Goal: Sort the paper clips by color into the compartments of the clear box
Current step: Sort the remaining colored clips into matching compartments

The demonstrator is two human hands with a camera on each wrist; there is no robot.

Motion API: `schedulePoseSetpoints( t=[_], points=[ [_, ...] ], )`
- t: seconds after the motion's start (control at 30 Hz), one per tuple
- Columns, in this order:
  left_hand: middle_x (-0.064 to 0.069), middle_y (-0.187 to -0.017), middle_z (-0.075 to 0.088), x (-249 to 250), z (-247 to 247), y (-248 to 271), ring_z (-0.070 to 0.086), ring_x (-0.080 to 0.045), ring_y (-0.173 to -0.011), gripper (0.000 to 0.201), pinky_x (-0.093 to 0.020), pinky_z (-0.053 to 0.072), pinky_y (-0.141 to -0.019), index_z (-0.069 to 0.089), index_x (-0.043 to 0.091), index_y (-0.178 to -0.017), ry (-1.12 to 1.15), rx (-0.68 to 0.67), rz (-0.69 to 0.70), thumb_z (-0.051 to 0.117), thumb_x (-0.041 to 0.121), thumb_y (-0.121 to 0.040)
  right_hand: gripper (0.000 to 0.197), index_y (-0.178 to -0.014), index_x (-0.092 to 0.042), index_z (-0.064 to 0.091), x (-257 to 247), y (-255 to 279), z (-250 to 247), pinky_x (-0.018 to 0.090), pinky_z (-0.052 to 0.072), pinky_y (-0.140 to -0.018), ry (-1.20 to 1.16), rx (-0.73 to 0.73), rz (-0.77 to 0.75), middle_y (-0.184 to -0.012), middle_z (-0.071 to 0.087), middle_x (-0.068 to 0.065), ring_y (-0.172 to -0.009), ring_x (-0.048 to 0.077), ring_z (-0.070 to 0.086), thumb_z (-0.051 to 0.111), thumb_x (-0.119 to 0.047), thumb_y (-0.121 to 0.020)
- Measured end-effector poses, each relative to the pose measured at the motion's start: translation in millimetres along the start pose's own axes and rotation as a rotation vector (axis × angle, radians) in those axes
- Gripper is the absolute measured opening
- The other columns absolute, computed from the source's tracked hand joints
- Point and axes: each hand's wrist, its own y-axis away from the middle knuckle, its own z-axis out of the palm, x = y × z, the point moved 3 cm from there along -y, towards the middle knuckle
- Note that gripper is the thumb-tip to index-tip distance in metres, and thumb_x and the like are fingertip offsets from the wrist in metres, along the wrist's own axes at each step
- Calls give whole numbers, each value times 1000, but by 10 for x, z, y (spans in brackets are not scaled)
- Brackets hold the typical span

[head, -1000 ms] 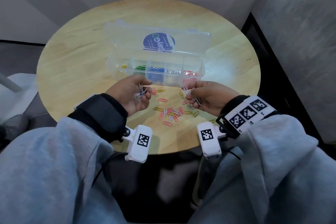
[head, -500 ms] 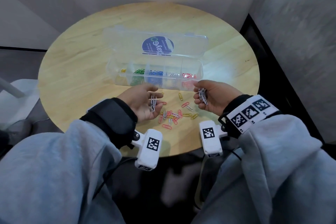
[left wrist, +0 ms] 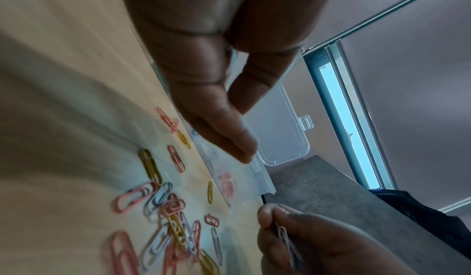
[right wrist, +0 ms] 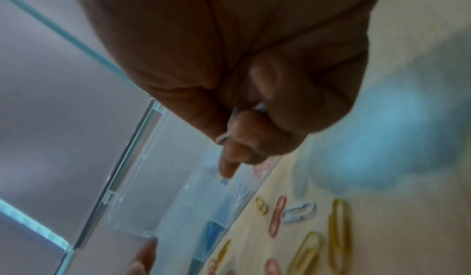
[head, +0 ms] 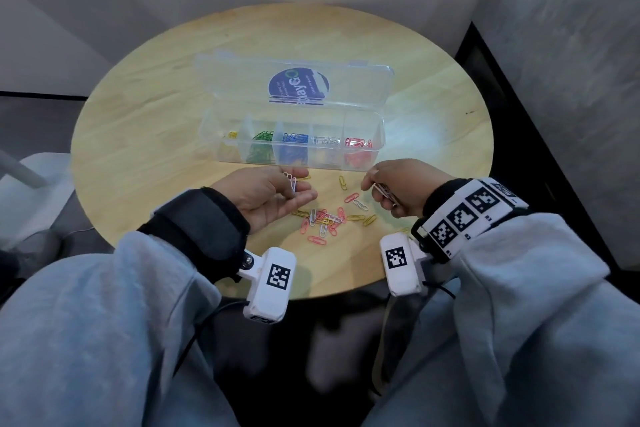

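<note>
The clear box (head: 379, 118) lies open mid-table; its compartments hold, left to right, yellow, green, blue, white and pink clips. Loose pink, yellow and white paper clips (head: 325, 218) lie scattered in front of it, between my hands. My left hand (head: 302, 184) is palm-up just left of the pile, with a few white clips (head: 290, 180) under its thumb. My right hand (head: 371, 184), to the right of the pile, pinches a small bunch of white clips (head: 385, 191). In the right wrist view one white clip (right wrist: 223, 137) sticks out between its fingers (right wrist: 244, 130).
The box's lid (head: 242, 80), with a blue sticker, lies flat behind it. The round wooden table (head: 156, 149) stands in a corner, with walls close behind and on the right. A white object shows beyond the table's left edge.
Both hands have drawn back from the box's front wall toward the loose pile and moved slightly apart. Each still holds its white clips.
</note>
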Motion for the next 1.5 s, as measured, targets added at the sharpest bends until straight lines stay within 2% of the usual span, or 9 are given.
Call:
schedulePoseSetpoints(
  t=[0.17, 0.3, 0.43, 0.53, 0.63, 0.87, 1.07, 1.23, 1.5],
  points=[
    [-5, -72, 49, 18, -4, -7, 55, -6, -43, 26, -11, 44, -38, 58, 10, -86, -173, 22, 16, 37, -4, -92, 26, -77, -11, 51, 2, -23, -27, 22, 31, -45, -180, 22, 13, -68, 45, 6, -53, 16, 41, 32, -3, -91],
    [1, -62, 34, 53, -23, -88, 29, -11, -50, 14, -17, 25, -39, 52, 16, -74, -669, 134, 28, 54, 16, -88, 19, -75, -12, 48, 18, -47, -7, 23, 32, -46, 70, 50, 41, -66, 45, 3, -53, 16, 44, 46, -21, -92],
    [1, -69, 52, 105, 94, -91, 48, -16, -65, 26, -24, 34, -56, 54, 19, -71, -1335, 182, 120, 69, 40, -78, 26, -73, -17, 48, 32, -68, 28, 22, 37, -54, 561, 81, -43, -74, 52, 1, -59, 12, 44, 55, -33, -91],
    [0, -88, 61, 49, 254, -81, 55, -18, -82, 34, -26, 37, -61, 62, 17, -92, -1587, 228, 137, 74, 42, -72, 19, -86, -15, 55, 56, -90, 44, 30, 47, -74, 608, 122, -44, -92, 61, 4, -82, 19, 56, 64, -31, -85],
    [-1, -88, 60, -54, 370, -121, 55, -20, -81, 42, -26, 37, -59, 63, 14, -100, -1735, 212, 112, 75, 42, -71, 20, -90, -15, 55, 59, -94, 91, 29, 45, -74, 604, 131, -55, -96, 63, 5, -88, 22, 57, 68, -28, -82],
    [-6, -100, 71, -152, 364, -186, 61, -23, -85, 34, -24, 38, -61, 69, 11, -100, -1738, 192, 71, 76, 25, -70, 6, -89, -12, 59, 31, -189, 174, 28, 43, -71, 743, 122, -87, -95, 62, 6, -84, 22, 55, 59, -17, -85],
    [0, -77, 59, -193, 271, -193, 50, -19, -75, 10, -22, 33, -55, 61, 20, -76, -1645, 137, 102, 71, 18, -73, 8, -84, -10, 64, 63, -213, 148, 27, 46, -68, 688, 70, -58, -84, 62, 8, -76, 22, 56, 60, -14, -79],
    [0, -67, 55, -191, 235, -163, 51, -19, -71, 12, -22, 34, -52, 60, 19, -66, -1643, 155, 98, 69, 19, -74, 10, -74, -8, 60, 9, -123, 47, 23, 36, -49, 351, -8, -39, -66, 57, 6, -53, 18, 47, 64, -13, -82],
    [6, -70, 58, -41, 114, -44, 52, -12, -67, 10, -21, 38, -58, 61, 22, -72, -1492, 178, 112, 62, 24, -82, 24, -80, -7, 56, -24, -116, 114, 17, 33, -42, -189, -103, -5, -68, 45, 6, -53, 12, 39, 36, 4, -90]
  ],
)
